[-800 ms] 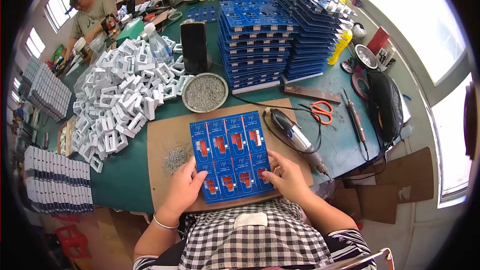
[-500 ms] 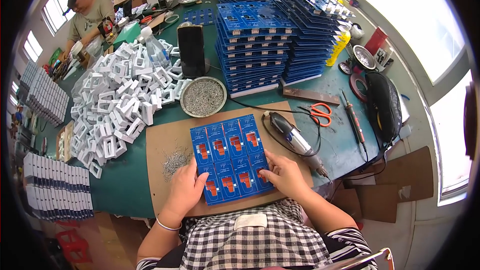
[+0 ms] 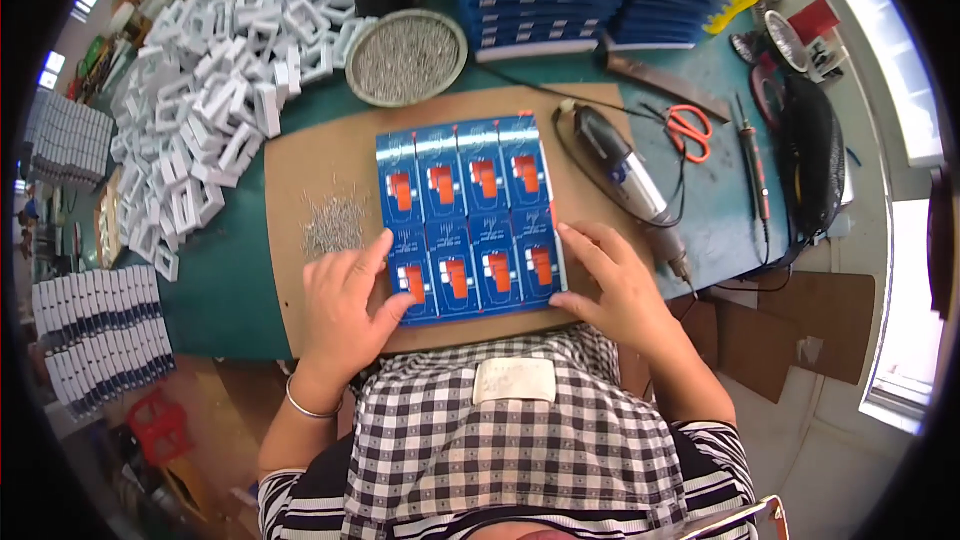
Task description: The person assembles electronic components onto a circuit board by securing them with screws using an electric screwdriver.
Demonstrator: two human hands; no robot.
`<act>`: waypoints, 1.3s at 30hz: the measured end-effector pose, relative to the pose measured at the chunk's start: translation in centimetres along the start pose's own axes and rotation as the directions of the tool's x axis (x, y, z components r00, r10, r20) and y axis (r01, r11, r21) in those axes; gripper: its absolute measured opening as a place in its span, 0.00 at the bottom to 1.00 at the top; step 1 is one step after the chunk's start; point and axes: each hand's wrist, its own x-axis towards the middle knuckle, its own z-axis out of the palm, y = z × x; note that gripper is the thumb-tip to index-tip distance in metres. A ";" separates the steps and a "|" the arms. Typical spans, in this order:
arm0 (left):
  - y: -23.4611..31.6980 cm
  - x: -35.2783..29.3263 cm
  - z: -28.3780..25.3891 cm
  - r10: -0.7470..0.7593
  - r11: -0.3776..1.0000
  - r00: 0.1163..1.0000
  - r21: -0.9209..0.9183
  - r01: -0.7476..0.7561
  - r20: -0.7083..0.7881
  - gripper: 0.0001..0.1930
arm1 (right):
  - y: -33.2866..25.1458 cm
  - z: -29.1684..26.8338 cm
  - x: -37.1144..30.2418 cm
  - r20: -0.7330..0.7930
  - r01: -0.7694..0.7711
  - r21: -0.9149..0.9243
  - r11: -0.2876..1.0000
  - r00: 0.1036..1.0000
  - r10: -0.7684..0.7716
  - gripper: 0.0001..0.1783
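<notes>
A blue circuit board panel [image 3: 468,222] lies flat in front of me, its repeated sections each showing an orange piece in a cutout. My left hand [image 3: 345,305] grips its left edge, the thumb at the lower left corner and the forefinger along the side. On the opposite edge, my right hand [image 3: 618,285] holds the panel with thumb and fingers spread along it. Under the panel is a brown board [image 3: 300,165]. A small heap of screws [image 3: 337,224] rests on this board, just beyond my left fingers.
White plastic frames [image 3: 200,90] are piled at the left, near a round dish of screws [image 3: 405,58]. Blue board stacks [image 3: 550,0] stand at the back. Right of the panel lie an electric screwdriver [image 3: 625,180], orange-handled scissors [image 3: 690,135] and a soldering iron [image 3: 755,170].
The view has tipped downward and the table things sit higher in it. My hands keep to the panel's two side edges; the right thumb has slid from its face to its edge.
</notes>
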 end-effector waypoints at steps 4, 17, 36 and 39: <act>0.3 -1.4 1.5 0.091 0.995 0.996 0.045 -0.091 -0.008 0.36 | 1.1 1.0 0.0 0.031 0.239 -0.282 0.929 0.970 -0.240 0.42; -0.4 -2.1 3.1 0.176 0.984 0.980 -0.016 -0.178 -0.094 0.36 | 2.0 1.9 -0.7 0.012 0.298 -0.318 0.900 0.951 -0.310 0.43; -0.6 -2.0 3.2 0.191 0.981 0.980 -0.010 -0.192 -0.061 0.37 | 2.2 1.9 -0.7 0.020 0.302 -0.334 0.893 0.949 -0.313 0.44; -0.5 -1.8 3.2 0.193 0.981 0.978 0.003 -0.194 -0.084 0.36 | 2.1 1.8 -0.6 0.026 0.304 -0.341 0.889 0.949 -0.315 0.44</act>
